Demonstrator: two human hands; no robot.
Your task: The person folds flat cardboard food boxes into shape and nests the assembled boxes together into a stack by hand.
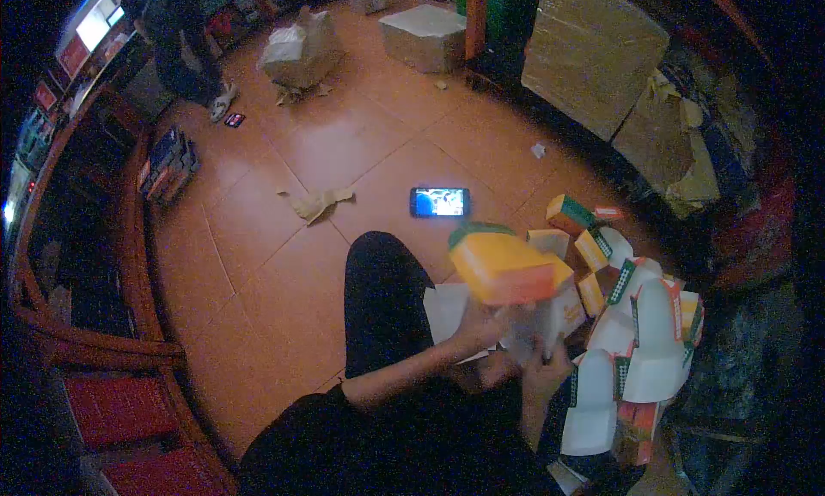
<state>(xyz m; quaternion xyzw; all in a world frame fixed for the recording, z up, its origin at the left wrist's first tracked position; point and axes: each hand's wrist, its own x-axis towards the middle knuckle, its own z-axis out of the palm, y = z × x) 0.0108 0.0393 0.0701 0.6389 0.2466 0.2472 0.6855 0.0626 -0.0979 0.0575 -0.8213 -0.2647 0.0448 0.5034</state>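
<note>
In front of my lap I hold a yellow carton [491,260] with a green end and an orange-red edge, tilted and smeared by motion. My left hand [488,326] is closed at its lower edge. Just right of it, my right hand [546,376] is closed on a pale, blurred part below the carton; I cannot tell whether this is its flap. White card [444,311] lies beneath the hands. Beside my right hand is a heap of white, yellow and green cartons [593,384], several of them opened out or with rounded flaps showing.
A lit phone [440,201] lies on the tiled floor ahead, with torn brown paper [316,205] to its left. Wrapped parcels [301,49] stand farther back. Large cardboard [593,49] leans at the right. A wooden frame [150,281] borders the left. A person [180,49] is at the back left.
</note>
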